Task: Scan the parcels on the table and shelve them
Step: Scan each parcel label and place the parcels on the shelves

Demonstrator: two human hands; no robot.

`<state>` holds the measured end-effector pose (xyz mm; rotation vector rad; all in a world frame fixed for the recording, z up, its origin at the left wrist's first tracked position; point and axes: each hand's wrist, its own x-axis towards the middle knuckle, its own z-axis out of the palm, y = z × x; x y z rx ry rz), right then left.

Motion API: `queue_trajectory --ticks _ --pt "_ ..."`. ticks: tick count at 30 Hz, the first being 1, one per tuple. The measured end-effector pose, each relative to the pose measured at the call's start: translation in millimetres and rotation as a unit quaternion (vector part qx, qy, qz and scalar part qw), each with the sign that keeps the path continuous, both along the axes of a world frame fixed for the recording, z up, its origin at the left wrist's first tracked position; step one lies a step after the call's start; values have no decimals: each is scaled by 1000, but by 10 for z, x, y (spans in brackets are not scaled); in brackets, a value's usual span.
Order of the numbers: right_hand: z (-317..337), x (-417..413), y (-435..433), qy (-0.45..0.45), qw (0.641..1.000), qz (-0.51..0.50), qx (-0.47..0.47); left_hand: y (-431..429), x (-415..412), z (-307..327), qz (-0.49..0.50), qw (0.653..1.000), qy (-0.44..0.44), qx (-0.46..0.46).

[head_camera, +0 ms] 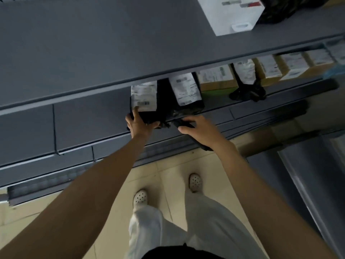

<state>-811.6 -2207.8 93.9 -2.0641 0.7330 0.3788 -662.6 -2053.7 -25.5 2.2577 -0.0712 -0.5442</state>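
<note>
Currently left grip (139,125) holds black parcel (162,103) at shelf (89,103) front edge; right grip (197,128) wraps scanner (182,124); several boxes (216,77) already shelved.

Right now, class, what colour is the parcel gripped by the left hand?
The parcel is black with a white label; head view.

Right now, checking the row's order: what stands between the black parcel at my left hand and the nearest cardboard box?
Head view: a second black parcel, white-labelled, stands between the held parcel and the cardboard box.
</note>
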Motion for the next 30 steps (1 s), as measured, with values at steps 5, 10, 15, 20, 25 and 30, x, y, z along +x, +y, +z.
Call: queue_trajectory --ticks 5,10,15,20,25,30 --pt "-66 36 -677 -13 998 61 -7 -606 120 -79 1 1000 -9 -1" --pt "-71 -69 -1018 -19 995 97 -19 -639 116 4 -31 998 -26 49" --pt "-20 37 -844 -37 989 139 15 -106 -246 118 -78 983 -93 140" --pt "159 215 -162 -78 975 204 31 716 -594 378 -40 974 -119 186" --pt "379 229 782 -143 958 241 62 1714 -1071 883 42 951 -182 245" --pt "720 157 1966 -182 925 328 53 2911 -1644 1346 131 922 -221 290"
